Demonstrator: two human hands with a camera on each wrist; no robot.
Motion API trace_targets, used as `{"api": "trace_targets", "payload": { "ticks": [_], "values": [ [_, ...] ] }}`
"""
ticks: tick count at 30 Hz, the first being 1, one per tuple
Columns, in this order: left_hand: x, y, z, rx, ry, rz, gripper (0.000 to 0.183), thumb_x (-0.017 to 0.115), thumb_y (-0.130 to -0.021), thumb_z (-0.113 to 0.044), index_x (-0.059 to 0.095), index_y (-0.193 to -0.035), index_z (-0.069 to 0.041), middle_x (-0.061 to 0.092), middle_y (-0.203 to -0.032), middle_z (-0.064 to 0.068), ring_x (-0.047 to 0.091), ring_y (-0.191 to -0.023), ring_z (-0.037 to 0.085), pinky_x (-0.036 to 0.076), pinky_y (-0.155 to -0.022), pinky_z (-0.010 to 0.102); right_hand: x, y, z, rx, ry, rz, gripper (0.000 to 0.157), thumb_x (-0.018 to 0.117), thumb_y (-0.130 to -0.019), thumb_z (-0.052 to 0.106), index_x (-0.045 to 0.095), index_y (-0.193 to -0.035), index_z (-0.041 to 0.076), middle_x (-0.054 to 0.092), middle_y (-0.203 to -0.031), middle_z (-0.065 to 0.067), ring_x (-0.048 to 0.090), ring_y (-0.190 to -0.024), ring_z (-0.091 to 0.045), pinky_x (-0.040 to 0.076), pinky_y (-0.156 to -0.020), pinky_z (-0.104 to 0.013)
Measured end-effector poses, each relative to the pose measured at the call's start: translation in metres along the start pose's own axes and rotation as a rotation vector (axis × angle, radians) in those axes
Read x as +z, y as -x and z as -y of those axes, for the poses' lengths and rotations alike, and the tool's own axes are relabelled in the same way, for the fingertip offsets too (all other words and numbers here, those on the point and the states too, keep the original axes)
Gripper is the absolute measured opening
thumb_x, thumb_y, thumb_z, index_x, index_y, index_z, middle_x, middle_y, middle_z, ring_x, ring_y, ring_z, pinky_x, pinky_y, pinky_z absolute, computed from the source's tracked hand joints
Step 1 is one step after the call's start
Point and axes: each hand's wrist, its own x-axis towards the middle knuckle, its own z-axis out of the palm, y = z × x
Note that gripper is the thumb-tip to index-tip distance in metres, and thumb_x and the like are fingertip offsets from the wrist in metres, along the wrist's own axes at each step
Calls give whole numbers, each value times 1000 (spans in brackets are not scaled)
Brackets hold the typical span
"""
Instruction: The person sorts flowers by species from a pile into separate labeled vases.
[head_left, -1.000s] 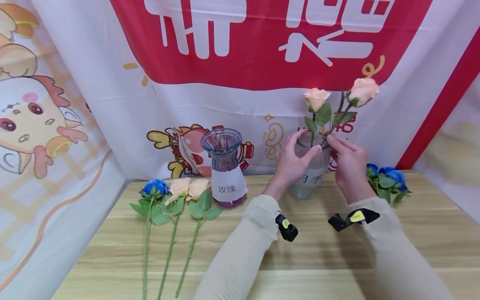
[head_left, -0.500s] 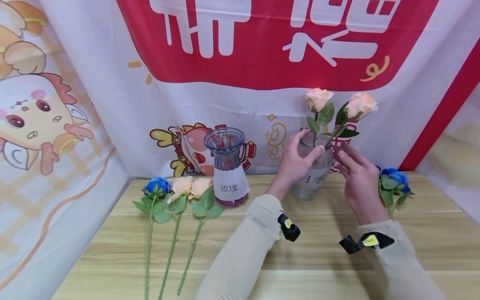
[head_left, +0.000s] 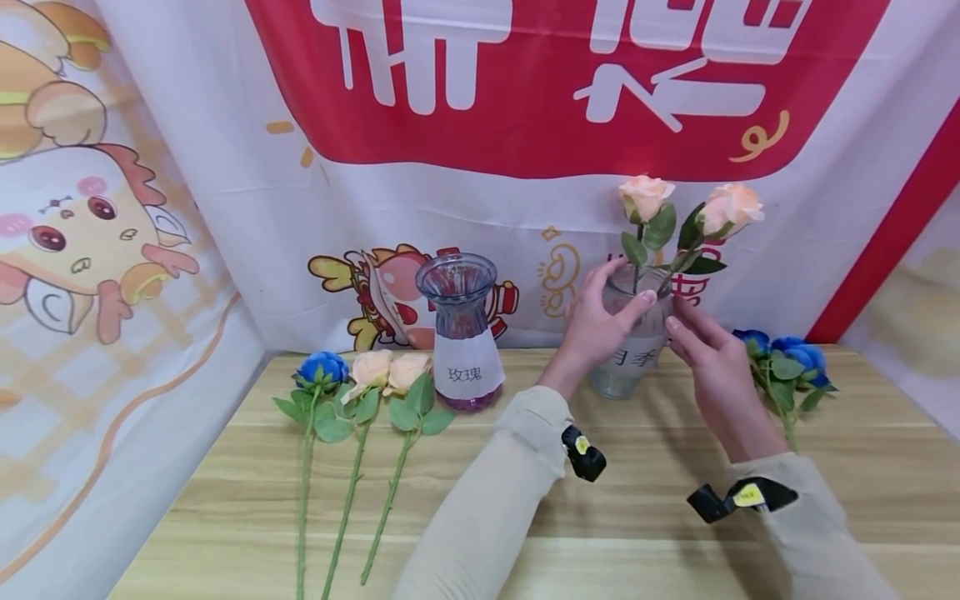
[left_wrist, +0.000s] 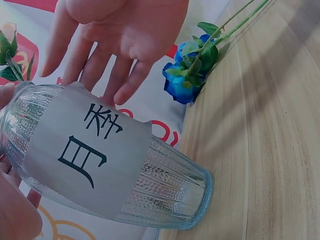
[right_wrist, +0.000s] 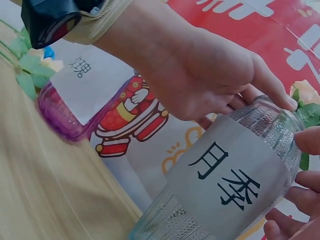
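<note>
A clear glass vase (head_left: 617,379) with a white paper label stands at the back right of the table. My left hand (head_left: 600,321) grips it round the neck, thumb across the front, as the right wrist view also shows. My right hand (head_left: 712,367) is on the vase's right side, its fingers extended and fingertips at the glass; in the left wrist view that hand (left_wrist: 115,35) shows its palm. Two pale peach roses, one at the left (head_left: 645,198) and one at the right (head_left: 731,208), rise from the vase mouth, their green leaves above the rim.
A purple-tinted glass vase (head_left: 461,325) with a paper label stands left of the hands. Beside it lie a blue flower (head_left: 321,369) and two peach roses (head_left: 408,373), stems toward the front. Blue flowers (head_left: 798,360) lie at the right. A printed cloth (head_left: 525,208) hangs behind.
My right hand has let go of the right rose's stem and come down to the vase's side. That rose has settled lower. My left hand keeps its grip on the vase.
</note>
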Motion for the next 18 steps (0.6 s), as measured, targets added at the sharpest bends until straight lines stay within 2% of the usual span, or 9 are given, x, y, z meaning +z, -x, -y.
{"api": "trace_targets", "payload": {
  "ticks": [3,9,13,18],
  "values": [
    [1,-1,0,2,-4,-6,65,70,-99,-48,47,-158,-34,41,-169,-7,38,-158,20,21,-130,57,2,0,-1,7,32,4,76,61,-106,46,25,-169,24,20,-179,2,23,-164,-17,27,-133,-38],
    [1,0,1,15,-13,-6,66,68,-100,-47,45,-160,-31,42,-169,-6,38,-158,18,20,-131,56,5,-1,-2,29,26,1,78,62,-105,47,25,-169,25,20,-179,1,24,-164,-17,27,-133,-39],
    [1,0,-1,-9,-17,3,66,68,-101,-47,43,-161,-33,39,-171,-7,36,-159,18,19,-132,57,5,0,-1,43,19,1,78,63,-104,48,26,-168,27,21,-178,3,24,-165,-17,26,-133,-40],
    [-1,-1,-6,-44,-38,6,66,69,-100,-47,44,-160,-34,40,-170,-8,36,-159,19,24,-131,57,2,0,-1,40,27,16,79,63,-104,49,25,-169,26,19,-179,3,22,-165,-18,27,-132,-38]
  ]
}}
